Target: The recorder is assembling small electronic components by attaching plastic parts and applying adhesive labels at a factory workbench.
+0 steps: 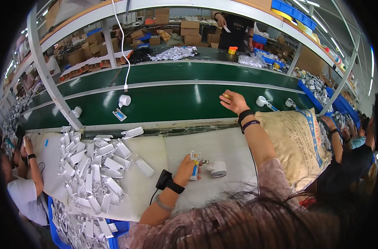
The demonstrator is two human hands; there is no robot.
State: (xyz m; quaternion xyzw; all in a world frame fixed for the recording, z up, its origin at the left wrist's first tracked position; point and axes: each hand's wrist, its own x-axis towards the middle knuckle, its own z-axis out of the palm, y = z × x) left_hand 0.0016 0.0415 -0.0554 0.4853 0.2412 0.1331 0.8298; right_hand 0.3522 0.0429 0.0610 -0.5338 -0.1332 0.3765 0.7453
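Observation:
My left hand [184, 171] is closed on a small white casing [194, 159] with yellow and blue parts. Thin wires [204, 162] link it to a round white unit [217, 169] resting on the pale work mat [180, 143]. Over the green conveyor belt [172, 99] is my right hand [234, 102], palm turned up, its fingers loosely curled and apart. A small yellowish spot shows at its fingers, too small to name. To the left of my left hand lies a heap of white plastic casings [95, 166], a few lying loose at its edge.
A blue bin [122, 227] holds more white casings. A full woven sack [288, 143] stands beside my right arm. Round white units with blue-marked pieces [124, 100] sit along the belt. Metal posts [52, 79] and an overhead shelf frame the bench. People work across and at both sides.

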